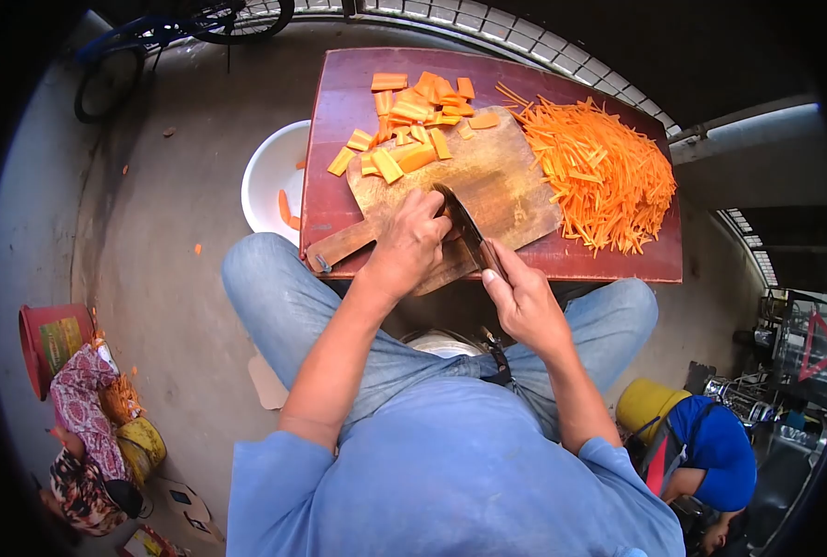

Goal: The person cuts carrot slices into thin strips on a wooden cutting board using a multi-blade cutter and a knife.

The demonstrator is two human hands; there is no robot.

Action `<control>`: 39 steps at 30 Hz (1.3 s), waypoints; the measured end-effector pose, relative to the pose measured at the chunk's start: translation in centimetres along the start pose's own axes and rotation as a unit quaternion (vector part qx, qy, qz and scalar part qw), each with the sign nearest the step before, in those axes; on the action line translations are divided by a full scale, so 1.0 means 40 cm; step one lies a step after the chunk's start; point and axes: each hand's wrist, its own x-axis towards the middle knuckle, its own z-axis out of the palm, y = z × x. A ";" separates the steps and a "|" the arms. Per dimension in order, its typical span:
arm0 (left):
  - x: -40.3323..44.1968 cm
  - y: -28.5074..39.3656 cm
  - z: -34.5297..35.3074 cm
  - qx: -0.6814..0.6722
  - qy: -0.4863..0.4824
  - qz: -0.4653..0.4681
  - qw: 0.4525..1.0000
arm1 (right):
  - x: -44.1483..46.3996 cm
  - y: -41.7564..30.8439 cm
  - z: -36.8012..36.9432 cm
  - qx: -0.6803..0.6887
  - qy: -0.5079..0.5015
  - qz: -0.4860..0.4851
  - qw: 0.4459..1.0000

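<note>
My right hand [527, 299] grips the handle of a dark-bladed kitchen knife [464, 221], whose blade points up and left across a worn wooden cutting board [501, 172]. My left hand [411, 239] rests on the board just left of the blade, its fingers curled and closed; what lies under them is hidden. Beyond it, thick carrot pieces [415, 110] are piled on the board's far left and on the red tabletop [339, 200]. A large heap of carrot strips [604, 176] covers the table to the right of the board.
A white basin [257, 190] with carrot pieces stands left of the table. On the floor at lower left a person [84, 446] sits near a red bucket [37, 348] and a yellow bucket [142, 446]. Another person in blue [715, 450] bends at lower right. A bicycle [111, 79] stands upper left.
</note>
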 end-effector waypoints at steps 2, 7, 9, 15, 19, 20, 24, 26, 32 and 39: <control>-0.003 -0.002 0.005 -0.001 -0.005 -0.008 1.000 | 0.020 -0.009 -0.009 -0.002 -0.019 0.031 0.999; -0.006 -0.013 0.004 -0.003 0.004 -0.002 1.000 | 0.004 -0.034 -0.021 0.014 -0.044 0.075 0.996; -0.004 -0.015 0.009 0.002 0.003 0.000 1.000 | -0.003 -0.023 -0.008 0.021 -0.034 0.058 0.998; -0.003 -0.001 0.003 0.001 0.000 -0.006 1.000 | 0.033 -0.038 -0.010 0.009 -0.033 0.053 0.998; 0.001 0.009 -0.004 0.023 0.003 0.007 1.000 | 0.002 -0.025 -0.005 0.017 -0.034 0.052 0.998; 0.003 0.007 -0.003 0.020 0.003 0.002 1.000 | 0.004 -0.022 0.001 0.013 -0.019 0.034 0.999; -0.005 0.001 0.016 0.018 0.004 -0.003 1.000 | 0.030 -0.019 0.006 0.015 -0.030 0.028 0.999; -0.003 0.003 0.011 0.025 0.011 0.000 1.000 | 0.016 -0.043 -0.019 0.019 -0.045 0.066 0.997; -0.004 0.008 0.010 0.048 -0.008 -0.008 0.999 | 0.003 -0.018 0.005 0.023 -0.022 0.034 0.999; -0.008 0.002 -0.001 0.023 -0.013 -0.004 1.000 | 0.007 -0.042 -0.022 0.039 -0.072 0.070 0.994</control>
